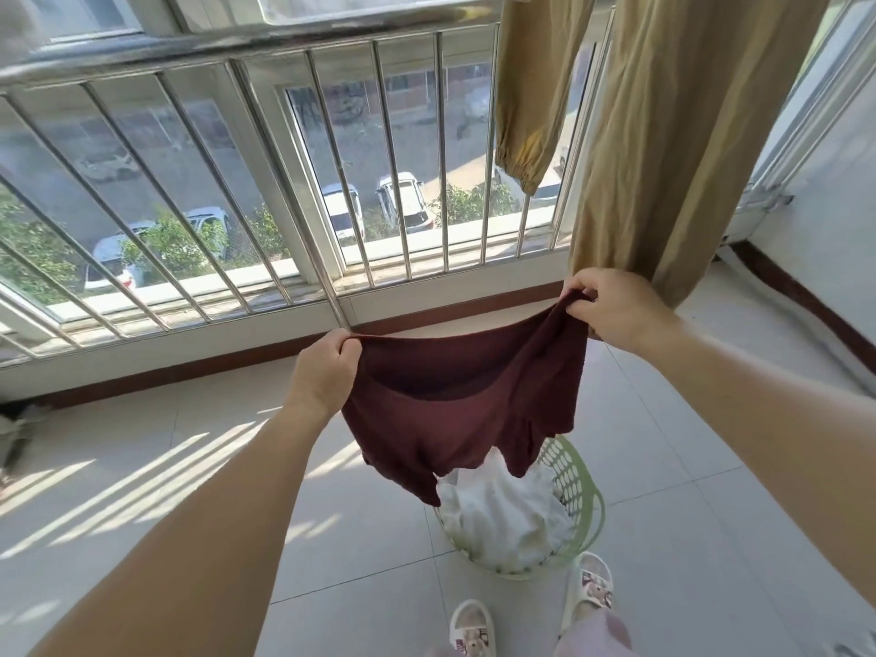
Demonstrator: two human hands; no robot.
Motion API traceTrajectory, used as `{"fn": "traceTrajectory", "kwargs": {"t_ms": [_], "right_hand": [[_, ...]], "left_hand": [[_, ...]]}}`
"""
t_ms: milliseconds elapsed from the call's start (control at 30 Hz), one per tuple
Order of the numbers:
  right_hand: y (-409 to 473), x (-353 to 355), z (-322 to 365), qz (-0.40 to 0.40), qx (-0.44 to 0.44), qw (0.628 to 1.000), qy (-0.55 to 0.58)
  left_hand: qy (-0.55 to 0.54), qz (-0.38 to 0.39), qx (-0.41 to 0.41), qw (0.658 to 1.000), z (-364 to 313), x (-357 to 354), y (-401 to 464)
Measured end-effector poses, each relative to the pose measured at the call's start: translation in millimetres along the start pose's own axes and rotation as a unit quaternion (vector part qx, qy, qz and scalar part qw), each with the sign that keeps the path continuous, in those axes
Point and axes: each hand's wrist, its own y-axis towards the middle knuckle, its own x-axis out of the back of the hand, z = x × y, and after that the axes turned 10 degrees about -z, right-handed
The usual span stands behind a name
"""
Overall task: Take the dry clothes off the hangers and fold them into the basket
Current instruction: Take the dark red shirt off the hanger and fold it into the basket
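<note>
A dark red garment [455,410] hangs folded between my two hands above the floor. My left hand [327,369] pinches its left top corner. My right hand [611,308] grips the right top corner, a little higher and farther away. Its lower edge dangles over a light green basket [580,490] on the tiles, which holds white cloth [502,514]. Tan trousers [663,135] hang from above at the upper right, one cuffed leg [526,111] to their left. No hanger is in view.
A metal railing [284,182] and window run across the far side. A white wall [829,206] closes the right. My feet in pale slippers [474,628] stand just behind the basket. Dark objects [19,429] lie at the far left on the floor.
</note>
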Motion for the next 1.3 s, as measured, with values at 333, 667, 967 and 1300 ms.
{"fn": "traceTrajectory", "kwargs": {"t_ms": [333,667,967,1300], "right_hand": [[3.6,-3.2,4.3,-0.085,-0.062,0.993,0.048],[15.7,-6.6,-2.3,-0.141,-0.048,0.988,0.035],[29.2,-10.5,-14.8,-0.142,-0.067,0.987,-0.022],[27.5,-12.2,-13.9,-0.138,-0.077,0.987,0.038]], "left_hand": [[0.024,0.009,-0.021,0.999,6.9,1.6,1.6],[0.007,0.209,0.013,0.978,4.0,23.2,-0.8],[0.183,0.302,-0.108,0.929,17.1,19.5,8.6],[0.03,0.169,-0.014,0.985,12.9,1.5,21.1]]}}
